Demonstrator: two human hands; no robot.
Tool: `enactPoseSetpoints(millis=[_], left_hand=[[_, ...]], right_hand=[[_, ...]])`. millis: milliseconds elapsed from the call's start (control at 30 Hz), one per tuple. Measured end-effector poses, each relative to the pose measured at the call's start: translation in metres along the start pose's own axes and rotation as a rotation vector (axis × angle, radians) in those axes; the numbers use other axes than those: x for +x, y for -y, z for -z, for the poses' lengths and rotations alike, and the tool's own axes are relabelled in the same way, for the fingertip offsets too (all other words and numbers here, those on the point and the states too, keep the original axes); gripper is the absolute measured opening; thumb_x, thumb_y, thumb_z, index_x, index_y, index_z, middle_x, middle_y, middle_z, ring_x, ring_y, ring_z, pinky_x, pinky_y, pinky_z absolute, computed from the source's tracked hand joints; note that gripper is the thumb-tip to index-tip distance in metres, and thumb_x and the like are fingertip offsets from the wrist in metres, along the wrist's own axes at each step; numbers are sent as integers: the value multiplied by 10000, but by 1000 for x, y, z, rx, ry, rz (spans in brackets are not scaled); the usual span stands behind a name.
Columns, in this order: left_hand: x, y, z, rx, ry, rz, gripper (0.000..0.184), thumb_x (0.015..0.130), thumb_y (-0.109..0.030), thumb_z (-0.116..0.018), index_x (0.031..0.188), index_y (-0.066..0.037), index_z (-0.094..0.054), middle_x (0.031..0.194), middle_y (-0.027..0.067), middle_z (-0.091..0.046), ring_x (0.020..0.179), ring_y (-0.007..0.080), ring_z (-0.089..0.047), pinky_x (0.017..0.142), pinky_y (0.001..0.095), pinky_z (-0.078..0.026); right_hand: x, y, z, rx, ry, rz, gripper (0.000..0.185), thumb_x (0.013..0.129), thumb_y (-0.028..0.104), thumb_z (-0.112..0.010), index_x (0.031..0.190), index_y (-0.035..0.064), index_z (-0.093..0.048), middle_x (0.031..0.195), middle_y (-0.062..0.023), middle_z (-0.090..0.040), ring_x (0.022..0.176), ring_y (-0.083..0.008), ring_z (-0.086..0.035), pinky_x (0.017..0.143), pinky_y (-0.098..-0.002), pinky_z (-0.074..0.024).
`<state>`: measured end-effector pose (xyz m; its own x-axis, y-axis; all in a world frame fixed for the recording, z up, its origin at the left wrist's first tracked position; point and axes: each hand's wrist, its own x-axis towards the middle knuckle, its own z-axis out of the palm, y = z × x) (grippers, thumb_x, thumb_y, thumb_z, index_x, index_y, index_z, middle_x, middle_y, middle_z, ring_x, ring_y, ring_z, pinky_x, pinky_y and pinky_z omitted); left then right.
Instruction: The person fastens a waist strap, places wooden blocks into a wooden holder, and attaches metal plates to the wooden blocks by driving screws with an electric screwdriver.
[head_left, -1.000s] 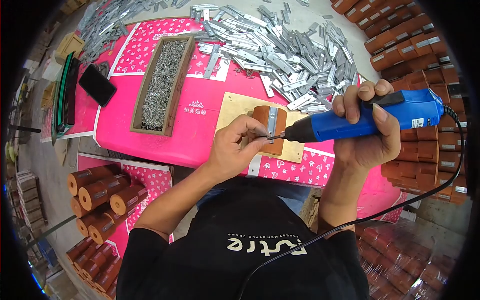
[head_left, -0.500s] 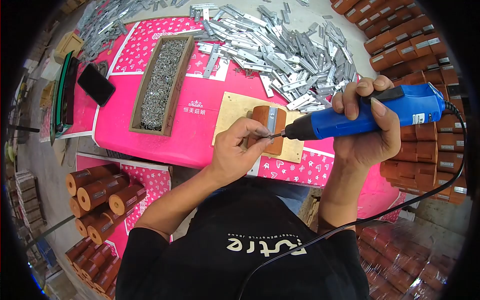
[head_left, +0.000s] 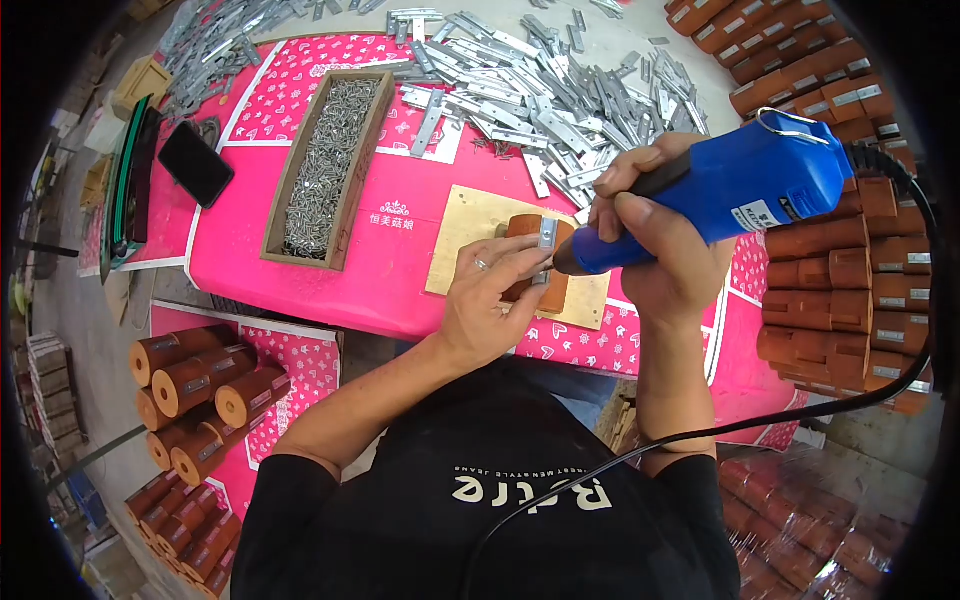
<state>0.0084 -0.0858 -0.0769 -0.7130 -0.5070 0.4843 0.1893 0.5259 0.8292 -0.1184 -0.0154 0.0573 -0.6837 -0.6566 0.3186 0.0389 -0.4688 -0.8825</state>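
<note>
A reddish-brown wooden block [head_left: 525, 225] with a rounded top lies on a light board [head_left: 460, 225]. A metal strip [head_left: 547, 232] runs along its top. My left hand [head_left: 490, 305] grips the block, with its fingers across the strip and the thumb at the near side. My right hand [head_left: 665, 240] is wrapped round a blue electric screwdriver [head_left: 755, 185], tilted with its black nose down at the strip beside my left fingertips. The bit's tip and any screw under it are hidden by the fingers and nose.
A wooden box [head_left: 330, 160] full of screws stands left of the board. Metal strips [head_left: 570, 110] are heaped at the back. A phone [head_left: 195, 165] lies at left. Wooden cylinders [head_left: 190, 375] are stacked lower left, more [head_left: 820, 280] at right. The cable [head_left: 760, 430] crosses my right arm.
The screwdriver has tilted up at its rear, and its nose has come down onto the strip. My left fingers have gone from pinching a screw at the bit to gripping the block.
</note>
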Motion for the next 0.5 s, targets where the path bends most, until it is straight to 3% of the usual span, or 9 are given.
enactPoseSetpoints(millis=[100,400,500], left_hand=[[-3,2,-4,-23,-33,30,375,724,-4,-708,1090,-64,-651,1078,99,-663,1029,242,-600,923,361,-401],[-4,5,-5,-56,-33,38,337,739,-7,-692,1072,-37,-644,1077,121,-656,1023,264,-605,924,376,-425],[-9,5,-5,-80,-8,88,328,741,-10,-693,1064,-29,-640,1082,122,-653,1032,266,-604,924,374,-425]], right_hand=[[1,0,-5,-188,67,34,374,700,-13,-578,1062,-4,-481,840,-203,-593,603,-198,-551,612,-320,-492],[0,-3,-18,-300,109,37,398,649,-89,-591,1025,-3,-492,790,-177,-605,618,-174,-583,570,-278,-491],[-1,-4,-14,-720,288,141,404,639,-122,-610,1000,11,-486,781,-134,-605,638,-148,-595,560,-251,-483]])
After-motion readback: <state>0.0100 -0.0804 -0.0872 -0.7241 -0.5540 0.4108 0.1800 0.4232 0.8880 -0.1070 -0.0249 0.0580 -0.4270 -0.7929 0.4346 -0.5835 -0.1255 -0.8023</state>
